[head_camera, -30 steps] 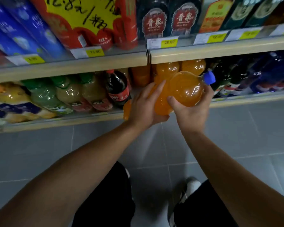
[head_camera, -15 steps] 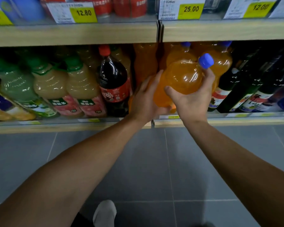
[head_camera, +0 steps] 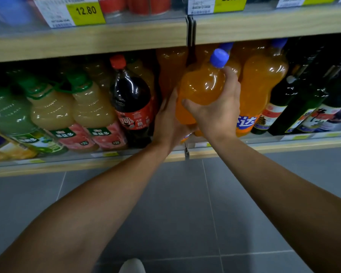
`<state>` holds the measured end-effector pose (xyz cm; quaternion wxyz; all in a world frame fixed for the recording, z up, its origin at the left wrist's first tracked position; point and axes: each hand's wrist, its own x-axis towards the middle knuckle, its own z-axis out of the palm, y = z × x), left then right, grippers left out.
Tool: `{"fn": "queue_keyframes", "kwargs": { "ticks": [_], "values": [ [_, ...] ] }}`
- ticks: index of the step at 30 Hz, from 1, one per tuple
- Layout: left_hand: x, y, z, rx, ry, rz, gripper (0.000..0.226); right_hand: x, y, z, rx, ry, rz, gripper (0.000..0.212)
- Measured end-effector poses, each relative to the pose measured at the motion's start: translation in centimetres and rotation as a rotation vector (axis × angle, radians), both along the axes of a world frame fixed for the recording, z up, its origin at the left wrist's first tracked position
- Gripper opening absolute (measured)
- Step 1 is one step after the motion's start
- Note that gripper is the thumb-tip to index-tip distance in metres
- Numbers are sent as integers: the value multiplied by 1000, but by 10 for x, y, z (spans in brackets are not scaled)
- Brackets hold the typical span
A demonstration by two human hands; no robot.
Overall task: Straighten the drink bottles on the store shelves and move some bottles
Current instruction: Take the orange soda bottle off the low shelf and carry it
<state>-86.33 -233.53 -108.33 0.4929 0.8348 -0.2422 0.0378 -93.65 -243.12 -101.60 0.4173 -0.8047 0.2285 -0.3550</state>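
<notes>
orange soda bottle (head_camera: 202, 86) — blue cap, tilted | gripped by both hands

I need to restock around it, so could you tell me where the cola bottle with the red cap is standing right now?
The cola bottle stands on the lower shelf, left of centre, between the pale juice bottles and the left hand.

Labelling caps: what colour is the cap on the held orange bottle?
Blue, on the cap of the orange bottle; head view.
</notes>
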Motion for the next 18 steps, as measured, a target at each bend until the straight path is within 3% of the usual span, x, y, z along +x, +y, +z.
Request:
{"fn": "queue_keyframes", "kwargs": {
  "ticks": [4,12,18],
  "values": [
    [-1,8,-13,20,65,-16,113,-1,7,-17,21,34,2,105],
    [-1,25,7,136,-53,-142,118,-3,-2,-22,3,61,64,105],
    [-2,40,48,75,-163,-304,87,-11,-20,-17,54,62,249,89]
  ]
}}
